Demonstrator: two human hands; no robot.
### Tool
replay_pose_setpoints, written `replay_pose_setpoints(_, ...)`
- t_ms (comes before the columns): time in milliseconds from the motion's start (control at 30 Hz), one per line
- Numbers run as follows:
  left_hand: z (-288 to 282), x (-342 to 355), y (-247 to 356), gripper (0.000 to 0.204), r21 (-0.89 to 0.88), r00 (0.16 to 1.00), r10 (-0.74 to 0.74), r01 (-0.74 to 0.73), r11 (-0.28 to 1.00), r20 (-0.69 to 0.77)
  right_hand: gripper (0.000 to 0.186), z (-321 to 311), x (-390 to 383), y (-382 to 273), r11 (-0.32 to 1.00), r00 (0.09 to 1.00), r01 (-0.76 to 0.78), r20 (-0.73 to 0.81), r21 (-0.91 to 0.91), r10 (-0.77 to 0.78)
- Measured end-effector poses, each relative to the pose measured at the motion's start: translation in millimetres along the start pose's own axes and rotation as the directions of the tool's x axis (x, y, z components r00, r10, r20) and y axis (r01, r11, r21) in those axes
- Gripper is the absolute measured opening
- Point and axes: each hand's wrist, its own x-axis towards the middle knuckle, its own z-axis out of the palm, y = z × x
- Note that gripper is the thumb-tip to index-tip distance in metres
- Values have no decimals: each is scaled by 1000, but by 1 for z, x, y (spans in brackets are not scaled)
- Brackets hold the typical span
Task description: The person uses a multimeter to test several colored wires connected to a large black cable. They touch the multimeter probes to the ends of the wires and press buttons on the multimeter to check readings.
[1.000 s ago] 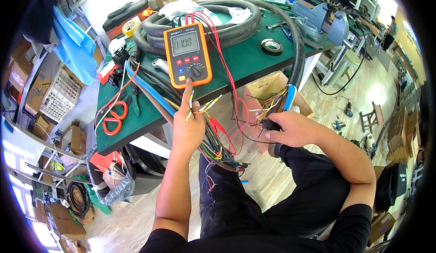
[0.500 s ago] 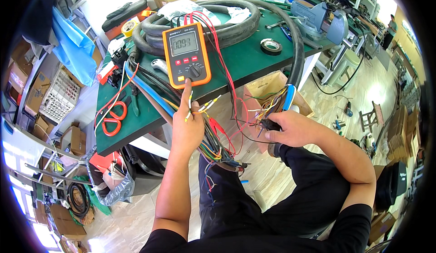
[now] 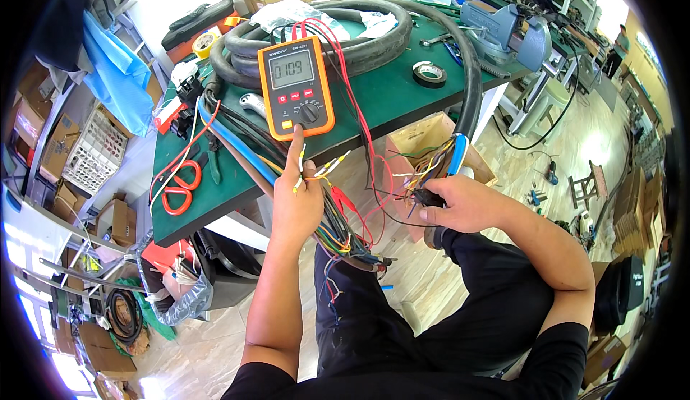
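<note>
Right of centre, pinches stubby black clip (image 3: 430, 197) in right hand (image 3: 463, 202); with left hand (image 3: 298, 202), stretches index finger to boxy, orange-rimmed meter (image 3: 298, 87), upper centre, curling others beside white-tipped wires (image 3: 336, 162); cannot tell whether gripping.

Handheld digital meter (image 3: 297, 87), orange and black: dark segmented numerals on grey display (image 3: 290, 68); pale lettering above it; white legends on red buttons (image 3: 295, 96); small markings around rotary dial (image 3: 309, 113); black case (image 3: 635, 285), right: pale lettering.
</note>
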Motion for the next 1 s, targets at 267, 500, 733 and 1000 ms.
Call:
replay_pose_setpoints(267,0,0,0,61,12,1000,-5,5,1000,5,36,0,0,0,1000,1000,-1,5,15,1)
replay_pose_setpoints(500,-1,1,-1,60,-1,1000,6,-6,1000,6,36,0,1,-2,1000,1000,-14,-12,24,14)
replay_pose_setpoints(733,4,0,-3,57,-18,997,68,-68,997,-34,31,2,-3,3,990,988,36,-153,134,-15)
replay_pose_setpoints(1000,6,-2,1,53,-55,998,45,-48,997,-48,34,8,4,13,984,981,3,-190,179,32)
